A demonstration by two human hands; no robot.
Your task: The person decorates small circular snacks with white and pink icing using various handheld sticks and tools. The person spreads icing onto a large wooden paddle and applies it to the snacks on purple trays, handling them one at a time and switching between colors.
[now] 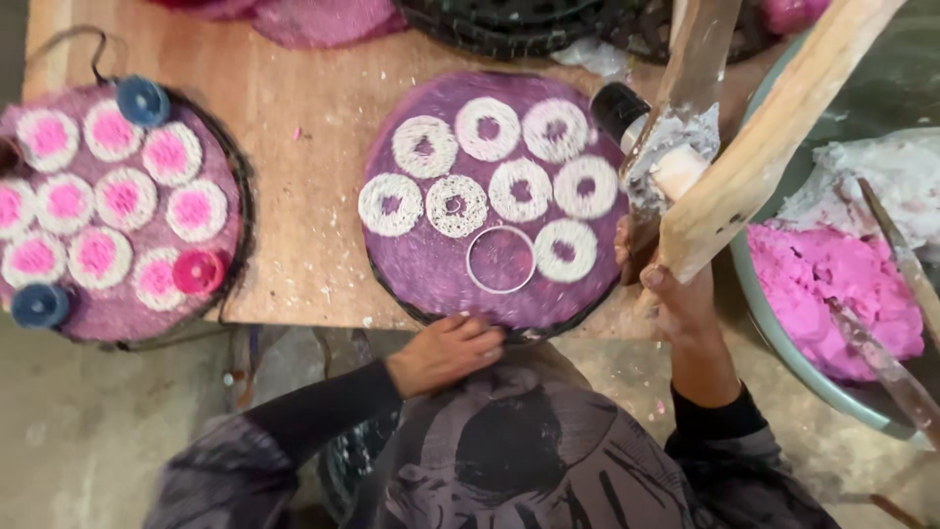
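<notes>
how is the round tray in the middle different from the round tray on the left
The middle tray holds white noodle rings with open purple centres; the left tray holds rings with pink-filled centres. The middle tray also carries one empty metal ring; the left tray carries blue and pink caps instead. The left hand touches the middle tray's near edge; no hand touches the left tray. Both are round, purple and lie flat on the wooden table.

The person wears a dark grey top printed with a large black graphic, over black long sleeves that end at the wrists, just below the round purple mat (494,196). Both hands are bare.
</notes>
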